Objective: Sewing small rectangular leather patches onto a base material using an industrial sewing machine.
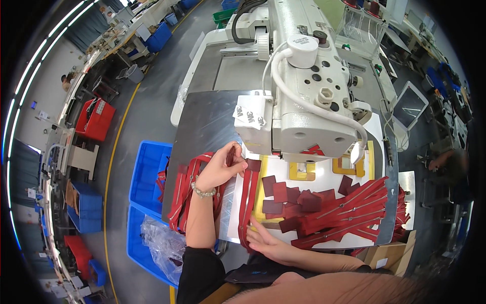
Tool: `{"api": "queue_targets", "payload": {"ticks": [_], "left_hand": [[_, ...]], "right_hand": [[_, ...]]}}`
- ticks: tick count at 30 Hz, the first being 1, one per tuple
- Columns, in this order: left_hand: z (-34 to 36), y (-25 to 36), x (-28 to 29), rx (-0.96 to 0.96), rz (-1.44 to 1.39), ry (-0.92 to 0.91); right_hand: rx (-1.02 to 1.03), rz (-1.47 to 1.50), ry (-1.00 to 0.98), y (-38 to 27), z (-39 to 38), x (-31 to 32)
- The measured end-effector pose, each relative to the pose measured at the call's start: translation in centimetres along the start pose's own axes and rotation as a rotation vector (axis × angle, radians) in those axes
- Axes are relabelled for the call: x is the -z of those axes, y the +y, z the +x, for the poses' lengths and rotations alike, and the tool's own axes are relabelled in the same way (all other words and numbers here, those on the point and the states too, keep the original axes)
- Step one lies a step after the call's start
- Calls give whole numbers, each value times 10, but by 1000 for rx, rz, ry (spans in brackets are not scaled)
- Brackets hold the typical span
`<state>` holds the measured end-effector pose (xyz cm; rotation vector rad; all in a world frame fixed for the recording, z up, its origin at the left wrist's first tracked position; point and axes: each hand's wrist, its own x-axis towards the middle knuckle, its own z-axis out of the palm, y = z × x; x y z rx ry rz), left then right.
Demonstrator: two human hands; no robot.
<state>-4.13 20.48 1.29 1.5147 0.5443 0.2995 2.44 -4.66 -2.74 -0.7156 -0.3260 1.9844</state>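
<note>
Beneath the head of a large white sewing machine (309,121), a red zipper (247,195) hangs lengthwise toward me, with a dark red square patch (252,165) at its far end. My left hand (223,167), with a beaded bracelet, is closed with fingertips pinching the zipper by that patch. Another dark red piece shows among its fingers. My right hand (269,247) is at the zipper's near end, its thumb and fingers around the tape. To the right lie loose dark red patches (307,201) and a fanned pile of red zippers (349,210).
More red zippers (187,195) drape over the table's left side. Blue bins (147,175) stand below, one holding a clear plastic bag (164,245). Yellow frames (302,172) lie under the machine head. A cardboard box (390,253) sits at lower right, a screen (410,106) farther back.
</note>
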Motion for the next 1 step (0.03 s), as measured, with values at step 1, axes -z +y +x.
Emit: {"api": "queue_targets", "payload": {"ticks": [1], "left_hand": [[0,0,2,45,37,-4]], "right_hand": [[-35,21,-2,-2,-2,-1]]}}
